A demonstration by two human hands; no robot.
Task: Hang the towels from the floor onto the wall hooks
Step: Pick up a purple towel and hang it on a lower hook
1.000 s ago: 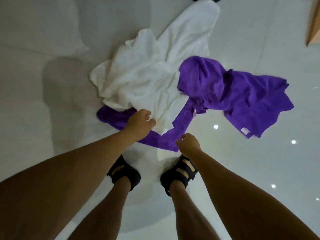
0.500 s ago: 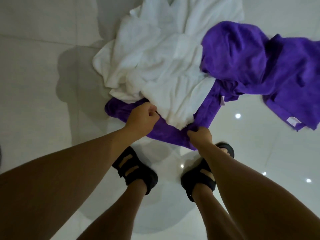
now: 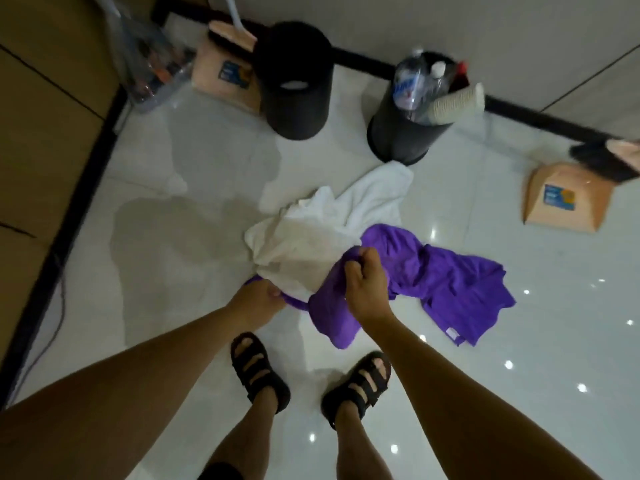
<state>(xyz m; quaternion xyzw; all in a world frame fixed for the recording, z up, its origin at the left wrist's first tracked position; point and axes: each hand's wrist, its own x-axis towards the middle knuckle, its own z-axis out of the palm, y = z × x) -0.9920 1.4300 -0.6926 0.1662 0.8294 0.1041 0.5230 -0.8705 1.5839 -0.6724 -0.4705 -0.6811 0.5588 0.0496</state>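
Note:
A purple towel [image 3: 446, 282] lies crumpled on the glossy white floor, with a white towel [image 3: 332, 230] draped partly over its left end. My left hand [image 3: 258, 299] grips the purple towel's left edge just under the white towel. My right hand [image 3: 363, 285] grips a raised fold of the purple towel, and a purple flap hangs below it. No wall hooks are in view.
Two black bins stand near the far wall: an upturned bin [image 3: 294, 81] and a bin full of bottles and cups [image 3: 405, 129]. Tan dustpans [image 3: 568, 199] lie at the right and back left. A wooden wall panel [image 3: 45, 133] runs along the left. My sandalled feet [image 3: 259, 372] stand below the towels.
My right hand has lifted its end of the purple towel up off the floor. My head has risen, so the bins and wall have come into view.

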